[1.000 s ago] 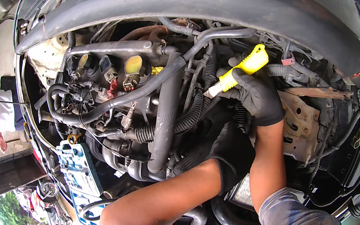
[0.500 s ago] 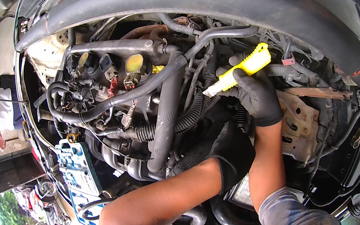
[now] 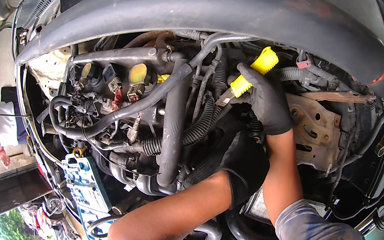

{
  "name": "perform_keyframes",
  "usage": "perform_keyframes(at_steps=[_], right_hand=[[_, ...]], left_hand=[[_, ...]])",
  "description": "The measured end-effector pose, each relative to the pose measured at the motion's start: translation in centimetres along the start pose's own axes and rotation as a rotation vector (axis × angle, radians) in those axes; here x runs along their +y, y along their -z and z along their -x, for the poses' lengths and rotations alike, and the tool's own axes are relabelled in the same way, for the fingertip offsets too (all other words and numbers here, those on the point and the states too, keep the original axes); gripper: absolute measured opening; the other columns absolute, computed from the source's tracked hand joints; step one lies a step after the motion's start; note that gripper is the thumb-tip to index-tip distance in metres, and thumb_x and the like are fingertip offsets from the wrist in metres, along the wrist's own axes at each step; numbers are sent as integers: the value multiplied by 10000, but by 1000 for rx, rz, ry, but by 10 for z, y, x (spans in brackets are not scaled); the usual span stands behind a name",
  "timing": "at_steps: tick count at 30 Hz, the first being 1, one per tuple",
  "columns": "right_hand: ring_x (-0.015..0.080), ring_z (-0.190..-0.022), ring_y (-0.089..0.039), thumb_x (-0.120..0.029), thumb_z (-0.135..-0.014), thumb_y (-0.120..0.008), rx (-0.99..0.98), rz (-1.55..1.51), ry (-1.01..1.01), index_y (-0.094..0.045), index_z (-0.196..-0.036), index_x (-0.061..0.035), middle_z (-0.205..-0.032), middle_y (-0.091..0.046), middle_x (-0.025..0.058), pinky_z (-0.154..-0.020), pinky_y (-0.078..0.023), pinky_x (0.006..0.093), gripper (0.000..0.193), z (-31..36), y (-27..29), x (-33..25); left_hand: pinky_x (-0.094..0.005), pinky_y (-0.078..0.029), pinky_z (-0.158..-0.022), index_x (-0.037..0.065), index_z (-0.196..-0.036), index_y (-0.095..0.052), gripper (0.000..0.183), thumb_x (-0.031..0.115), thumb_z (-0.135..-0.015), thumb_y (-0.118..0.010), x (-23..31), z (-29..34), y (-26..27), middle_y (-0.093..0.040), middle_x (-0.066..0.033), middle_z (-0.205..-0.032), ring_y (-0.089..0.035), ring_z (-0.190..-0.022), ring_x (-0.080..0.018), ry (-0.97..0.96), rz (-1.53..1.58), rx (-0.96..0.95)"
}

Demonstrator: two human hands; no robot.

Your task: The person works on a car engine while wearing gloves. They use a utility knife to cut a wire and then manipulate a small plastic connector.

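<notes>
My right hand (image 3: 270, 104), in a black glove, is closed around a yellow-handled utility knife (image 3: 241, 85). A gloved finger lies across the handle. The knife's metal end points left and down, close to a black corrugated conduit (image 3: 210, 120); whether they touch I cannot tell. My left hand (image 3: 247, 164), also gloved in black, reaches low into the engine bay below the knife, its wrist next to my right forearm. Its fingers are lost among the dark parts. A thick smooth black hose (image 3: 172, 130) runs upright to the left of the conduit.
A wide black rubber-like strip (image 3: 205, 5) arches across the far side. Ignition parts with yellow caps (image 3: 138, 73) sit left of centre. A blue tool case (image 3: 83, 182) lies at the left edge. A rusty metal bracket (image 3: 318, 124) is at right. Another person (image 3: 2, 117) stands at far left.
My right hand has shifted slightly left, and a finger now crosses over the knife's handle. The knife's metal end looks darker. My left arm has barely moved.
</notes>
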State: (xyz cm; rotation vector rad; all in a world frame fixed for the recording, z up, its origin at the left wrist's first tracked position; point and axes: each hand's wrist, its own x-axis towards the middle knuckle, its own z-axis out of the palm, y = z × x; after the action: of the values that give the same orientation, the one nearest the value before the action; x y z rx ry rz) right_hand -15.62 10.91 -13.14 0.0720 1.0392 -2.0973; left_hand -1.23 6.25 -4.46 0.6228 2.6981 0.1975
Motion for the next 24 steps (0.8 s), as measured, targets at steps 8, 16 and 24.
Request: perform_keyframes(at_steps=[8,16,24], right_hand=[[255,-922,-749,-253,-1017,-708,66,151,100,-652,-1241,-11,-1050,-709,117,-692,-673,388,335,4,-17,-6],[249,-860,-756,-255,-1011,-719,157,122,97,-628,-1187,-17,-973,-704,132,-615,-661,361,309,2,-10,-14],[247,-768,-746,-237,-1014,-712,110,143,88,-629,-1169,6,-918,-719,142,-603,-649,358,300,4,-21,-12]], left_hand=[[-489,-481,-778,43,-849,-798,225,226,-787,-682,0,4,7,-711,-144,-861,-675,-878,-341,7,-44,60],[-479,-493,-783,11,-905,-801,250,206,-803,-682,1,-7,-11,-713,-164,-918,-669,-923,-347,4,61,93],[-486,-493,-781,11,-899,-799,235,193,-800,-689,2,-1,-3,-707,-163,-905,-666,-907,-348,33,58,28]])
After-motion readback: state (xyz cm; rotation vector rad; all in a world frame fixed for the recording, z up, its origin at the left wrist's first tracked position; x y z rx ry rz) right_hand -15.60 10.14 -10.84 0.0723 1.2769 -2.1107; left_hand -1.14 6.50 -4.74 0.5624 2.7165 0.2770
